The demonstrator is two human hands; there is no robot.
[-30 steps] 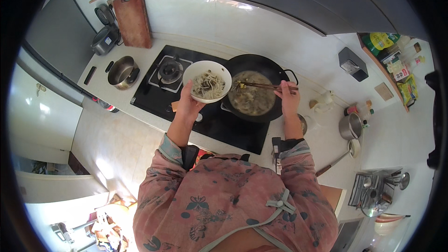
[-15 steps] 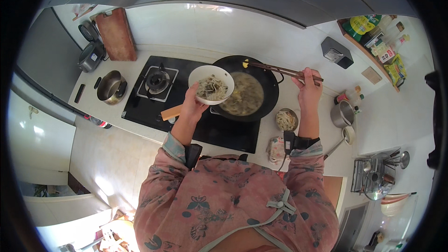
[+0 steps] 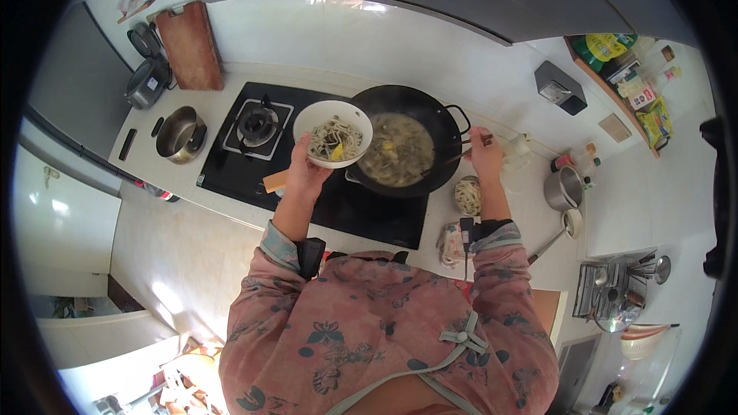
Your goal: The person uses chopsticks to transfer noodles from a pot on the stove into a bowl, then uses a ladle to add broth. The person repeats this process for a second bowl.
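My left hand (image 3: 306,173) grips a white bowl (image 3: 309,117) by its near left rim, holding it up beside the wok. Pale noodles (image 3: 342,137) with dark bits and a yellow piece of food (image 3: 337,153) lie in the bowl. The black wok (image 3: 443,119) stands on the right of the stove, with cloudy soup (image 3: 403,157) and yellow bits in it. My right hand (image 3: 486,160) is closed around dark chopsticks (image 3: 460,157) at the wok's right side. Their tips reach low over the wok; I cannot tell whether they touch the soup.
A small metal bowl of pale strips (image 3: 467,196) and a wrapped package (image 3: 451,244) sit right of the stove. A steel pot (image 3: 181,138) stands left of the free burner (image 3: 257,124). Farther right are a saucepan (image 3: 563,188) and a ladle (image 3: 553,238).
The chopsticks have come down from above the wok's far side, and the yellow piece has left their tips. A yellow piece now shows in the bowl, which has shifted slightly left.
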